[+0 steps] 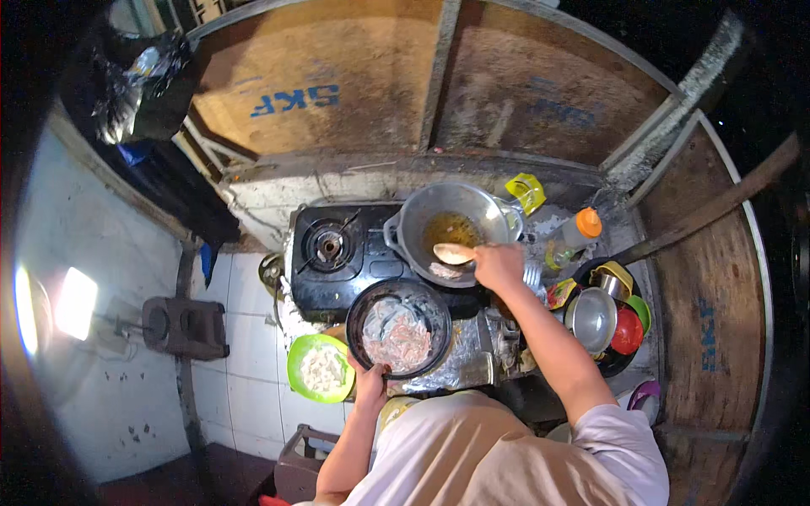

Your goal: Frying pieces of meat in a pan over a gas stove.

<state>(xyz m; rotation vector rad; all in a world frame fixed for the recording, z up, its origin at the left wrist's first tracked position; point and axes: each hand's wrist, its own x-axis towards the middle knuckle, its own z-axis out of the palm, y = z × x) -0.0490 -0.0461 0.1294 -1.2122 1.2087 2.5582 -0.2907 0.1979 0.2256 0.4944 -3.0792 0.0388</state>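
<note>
My left hand (372, 383) grips the near rim of a round black pan (441, 354), which holds pinkish strips in a pale, wet coating. In my right hand (498, 269) is a spoon (452, 253), its bowl over the inside of a two-handled metal wok (411, 218). Yellowish-brown liquid, apparently oil, lies at the wok's bottom. A pale pink lump (445, 271) rests against its near inner side. The wok sits on the right side of a black two-burner gas stove (373, 243); the left burner (329, 246) is uncovered.
A lime-green bowl (294, 373) of white pieces stands left of the pan. To the right are an orange-capped plastic bottle (579, 231), a yellow packet (526, 192), and a black basin (620, 370) holding a metal bowl (593, 320) and colored dishes. Wooden panels (316, 76) rise behind the stove.
</note>
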